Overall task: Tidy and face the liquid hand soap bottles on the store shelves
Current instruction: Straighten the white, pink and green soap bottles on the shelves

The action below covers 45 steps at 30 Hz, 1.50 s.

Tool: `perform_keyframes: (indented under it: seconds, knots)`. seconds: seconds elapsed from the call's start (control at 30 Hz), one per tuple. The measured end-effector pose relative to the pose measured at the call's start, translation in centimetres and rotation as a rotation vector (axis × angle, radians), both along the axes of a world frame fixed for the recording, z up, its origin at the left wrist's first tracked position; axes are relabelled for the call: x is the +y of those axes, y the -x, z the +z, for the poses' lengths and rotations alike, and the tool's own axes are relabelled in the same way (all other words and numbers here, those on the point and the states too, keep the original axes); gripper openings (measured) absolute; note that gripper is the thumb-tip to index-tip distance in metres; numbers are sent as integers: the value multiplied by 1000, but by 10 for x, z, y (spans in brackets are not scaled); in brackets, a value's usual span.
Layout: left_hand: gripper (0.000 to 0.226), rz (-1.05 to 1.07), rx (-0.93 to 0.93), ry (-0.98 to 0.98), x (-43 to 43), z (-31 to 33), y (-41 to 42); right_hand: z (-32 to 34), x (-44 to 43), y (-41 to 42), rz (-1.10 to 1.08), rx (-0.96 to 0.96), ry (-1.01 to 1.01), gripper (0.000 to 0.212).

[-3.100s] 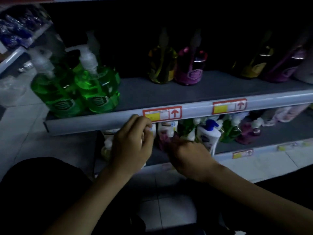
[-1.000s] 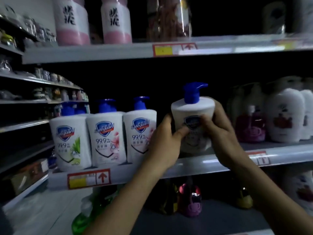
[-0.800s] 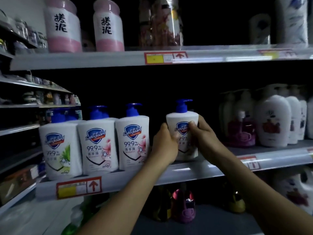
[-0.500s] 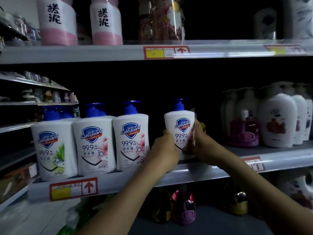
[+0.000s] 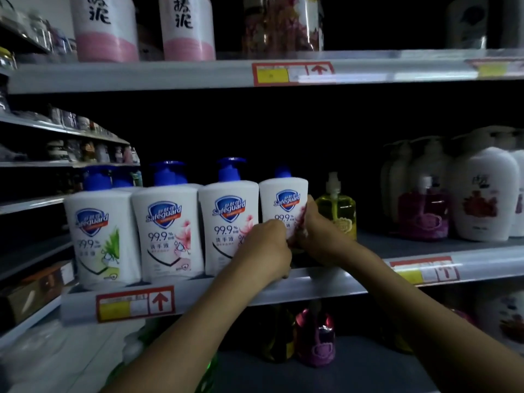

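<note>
We read "Safeguard" on a blue shield and "99.9%" on the first bottle [image 5: 99,236], second bottle [image 5: 167,231], third bottle [image 5: 226,219] and fourth bottle [image 5: 283,199]; the second and third also carry "洗手液". The pink-and-white tubs [image 5: 105,26] above bear "搓泥" in black. The shelf tags [image 5: 135,303] show us a red up-arrow, but their print is blurred.

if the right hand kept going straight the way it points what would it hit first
The white Safeguard bottle that the right hand grips; beyond it, probably the neighbouring Safeguard bottle to the left, though depth is unclear.
</note>
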<state>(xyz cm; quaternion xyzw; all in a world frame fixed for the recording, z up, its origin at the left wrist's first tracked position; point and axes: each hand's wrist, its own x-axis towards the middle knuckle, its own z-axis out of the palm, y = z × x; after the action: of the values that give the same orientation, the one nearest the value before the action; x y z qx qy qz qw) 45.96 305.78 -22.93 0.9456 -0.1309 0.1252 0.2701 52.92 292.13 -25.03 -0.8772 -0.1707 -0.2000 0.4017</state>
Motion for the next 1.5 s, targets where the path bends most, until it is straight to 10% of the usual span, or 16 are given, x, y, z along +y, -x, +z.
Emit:
perform_keyframes:
  seconds: [0.2,0.4,0.73,0.93,1.3,1.5]
  knots:
    - [7,-11,-56,4,-6,-2,15,-3,-3,23,-264,-120,156,88]
    - [34,-65,-405,-77,-27,-23,28,-18,-38,77,-450,-457,287,44]
    - [25,-108,-122,-42,-93,11,-24,32,-110,-24,-156,239,-103,75]
    - [27,-35,-123,-87,-96,7,-24,19,-117,-33,95,331,-159,116]
    - [8,-20,-292,-194,-82,-2,1,30,-115,-10,255,438,-14,88]
    - [22,-126,-615,-93,-108,-7,-4,38,-169,9,-480,-259,-177,35]
